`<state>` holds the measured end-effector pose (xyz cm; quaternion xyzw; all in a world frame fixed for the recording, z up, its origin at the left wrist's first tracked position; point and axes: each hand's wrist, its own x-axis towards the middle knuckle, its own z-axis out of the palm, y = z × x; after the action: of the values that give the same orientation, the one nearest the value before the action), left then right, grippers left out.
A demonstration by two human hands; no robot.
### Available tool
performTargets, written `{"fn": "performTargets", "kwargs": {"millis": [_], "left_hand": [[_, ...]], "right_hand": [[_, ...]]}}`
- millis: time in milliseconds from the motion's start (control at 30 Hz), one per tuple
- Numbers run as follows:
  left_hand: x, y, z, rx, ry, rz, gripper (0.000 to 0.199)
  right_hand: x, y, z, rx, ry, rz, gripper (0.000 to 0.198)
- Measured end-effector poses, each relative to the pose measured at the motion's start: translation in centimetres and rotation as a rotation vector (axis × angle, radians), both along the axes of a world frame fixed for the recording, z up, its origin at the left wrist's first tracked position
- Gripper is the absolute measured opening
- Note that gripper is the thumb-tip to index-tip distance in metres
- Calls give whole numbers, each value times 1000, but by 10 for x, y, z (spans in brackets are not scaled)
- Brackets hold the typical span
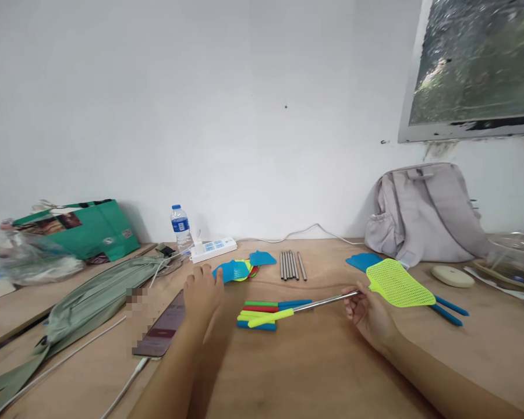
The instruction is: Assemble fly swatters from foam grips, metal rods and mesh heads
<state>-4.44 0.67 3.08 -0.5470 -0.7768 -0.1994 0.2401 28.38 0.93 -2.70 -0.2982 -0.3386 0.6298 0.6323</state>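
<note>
Pinching a slim metal rod [327,301] between thumb and fingers, the right hand [371,314] is holding a fly swatter [399,283] aslant above the wooden desk [310,372], its grip sitting just below the head. That lime-yellow head is showing a fine perforated mesh with rounded corners, and the smooth, round-ended yellow handle [271,318] is overlapping a cluster of green, red, yellow and blue handles [257,326]. Loose metal rods [289,267], shiny and straight, are lying side by side farther back. The left hand [203,294] is bending its fingers beside thin, flat blue swatter heads [233,271]; whether its grip is touching or holding any cannot be told, since its back is facing the camera. Fingers are hiding part of the held rod, the mesh is covering portions of two blue handles [449,314], and a pixelated patch is masking the glossy phone's [163,329] left edge. Both forearms are running out of frame, and a transparent bowl [517,256] is being cut off at the right.
</note>
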Motion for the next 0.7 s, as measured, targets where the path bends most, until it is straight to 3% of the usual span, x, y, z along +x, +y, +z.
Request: {"fn": "performTargets", "kwargs": {"millis": [100,167,233,333,433,567,700], "left_hand": [[38,-13,7,96,21,-318,35],[72,-24,2,-5,81,-550,34],[104,-35,-10,-88,125,-686,36],[132,-42,-27,-236,224,-715,31],[137,-40,-32,-337,275,-726,28],[136,-37,-26,-435,223,-777,27],[138,-40,-15,-525,-2,-789,27]], "right_hand": [[-1,0,1,-27,4,44,31],[-4,-1,1,-26,-12,34,29],[-9,-3,2,-21,-35,13,26],[-15,-4,3,-8,-71,-60,27],[-18,-3,3,12,-100,-215,30],[-17,2,4,13,-96,-362,32],[-17,7,9,30,-102,-357,30]]}}
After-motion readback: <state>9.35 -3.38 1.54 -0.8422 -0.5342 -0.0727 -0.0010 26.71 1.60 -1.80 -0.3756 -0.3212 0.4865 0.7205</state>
